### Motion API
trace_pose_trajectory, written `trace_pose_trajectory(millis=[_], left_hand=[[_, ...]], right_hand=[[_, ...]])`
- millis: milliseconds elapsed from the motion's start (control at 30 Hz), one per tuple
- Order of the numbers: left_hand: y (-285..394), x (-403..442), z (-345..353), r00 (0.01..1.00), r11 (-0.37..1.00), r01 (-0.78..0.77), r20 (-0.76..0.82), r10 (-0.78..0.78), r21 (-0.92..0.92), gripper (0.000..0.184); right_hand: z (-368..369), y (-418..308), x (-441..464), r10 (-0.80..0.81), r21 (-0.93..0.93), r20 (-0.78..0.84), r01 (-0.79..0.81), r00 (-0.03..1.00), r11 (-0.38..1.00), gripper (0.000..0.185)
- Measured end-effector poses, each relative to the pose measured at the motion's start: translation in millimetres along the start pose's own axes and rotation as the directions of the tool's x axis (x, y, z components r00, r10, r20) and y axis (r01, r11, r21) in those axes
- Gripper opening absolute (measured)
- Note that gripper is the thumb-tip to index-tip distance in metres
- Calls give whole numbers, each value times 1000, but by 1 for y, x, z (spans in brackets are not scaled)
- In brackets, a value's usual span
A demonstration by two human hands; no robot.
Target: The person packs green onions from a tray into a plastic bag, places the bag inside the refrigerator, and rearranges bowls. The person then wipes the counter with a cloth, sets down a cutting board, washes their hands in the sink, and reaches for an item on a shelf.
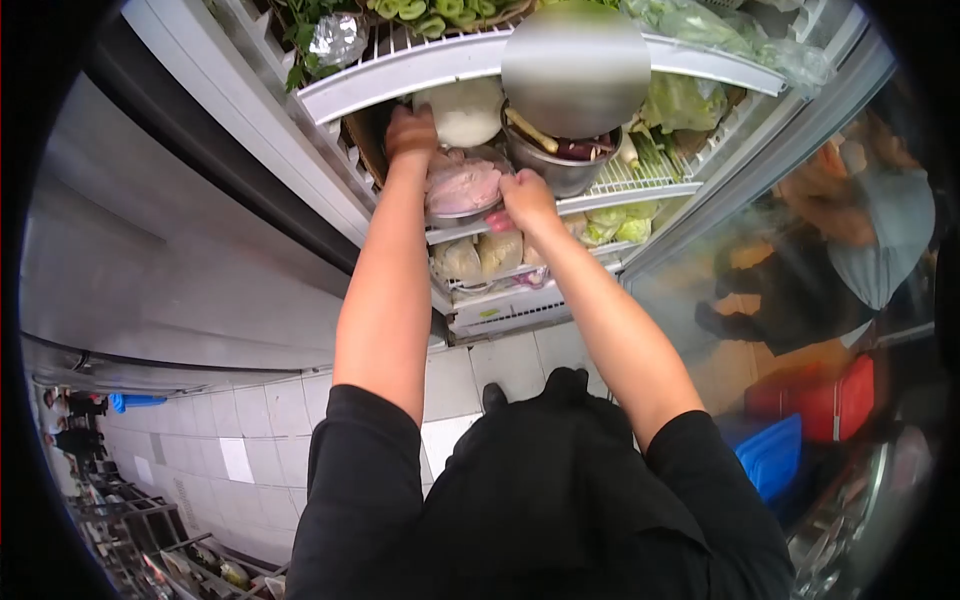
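A metal bowl of raw, pale pink meat sits on a refrigerator shelf. My right hand is closed at the bowl's right edge, its thumb and fingers at the rim. My left hand reaches deeper, beside the far left part of the meat and next to a rounded white bundle. Its fingers are partly hidden, and I cannot make out what they touch. Right of the white bundle stands a metal pot with eggplants in it.
Leafy greens lie on the shelf above. Bagged food fills the shelf below. Green onions rest at the right. The glass door stands wide at my right, with red and blue containers beyond it.
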State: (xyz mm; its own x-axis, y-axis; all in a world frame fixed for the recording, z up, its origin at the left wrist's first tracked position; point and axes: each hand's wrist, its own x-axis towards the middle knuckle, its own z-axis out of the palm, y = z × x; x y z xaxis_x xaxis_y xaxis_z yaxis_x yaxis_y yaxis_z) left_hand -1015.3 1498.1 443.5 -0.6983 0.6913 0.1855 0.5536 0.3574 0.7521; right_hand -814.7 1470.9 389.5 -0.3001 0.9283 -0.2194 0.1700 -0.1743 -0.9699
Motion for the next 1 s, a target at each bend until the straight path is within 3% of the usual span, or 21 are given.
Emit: trace_pose_trajectory(millis=[67,133,267,333,533,600,667,800,900,1000], left_hand=[[-16,15,14,998,990,31,50,-24,-138,50],[-22,17,16,999,975,8,35,0,-220,48],[1,-4,0,1000,919,11,27,0,-394,37],[9,-8,-7,999,921,17,37,-2,-389,36],[9,-5,-10,996,962,75,70,-59,-263,37],[4,1,-8,990,972,110,107,-89,-209,37],[-15,16,7,995,996,-89,-53,90,22,38],[0,-7,-4,1000,996,-22,8,22,83,45],[0,-11,5,993,995,102,-67,-102,-6,52],[-1,-18,7,993,989,90,-68,-98,-114,64]], right_hand=[[1,3,5,-11,29,-6,11,1000,1000,25],[0,12,14,-140,-179,-69,126,988,976,33],[-7,-18,-21,-47,-91,-60,42,997,995,33],[-15,-30,-34,-75,-175,-77,60,994,983,32],[-46,-19,-51,-65,-33,-47,63,997,997,26],[-58,-17,-59,-55,-125,-29,51,998,991,19],[-68,-15,-72,-55,-130,-36,50,998,990,19],[-89,0,-76,-166,-177,-116,144,979,974,24],[-96,-3,-84,-152,-147,-137,132,979,980,23],[-102,7,-83,-179,-183,-144,151,973,971,23]])
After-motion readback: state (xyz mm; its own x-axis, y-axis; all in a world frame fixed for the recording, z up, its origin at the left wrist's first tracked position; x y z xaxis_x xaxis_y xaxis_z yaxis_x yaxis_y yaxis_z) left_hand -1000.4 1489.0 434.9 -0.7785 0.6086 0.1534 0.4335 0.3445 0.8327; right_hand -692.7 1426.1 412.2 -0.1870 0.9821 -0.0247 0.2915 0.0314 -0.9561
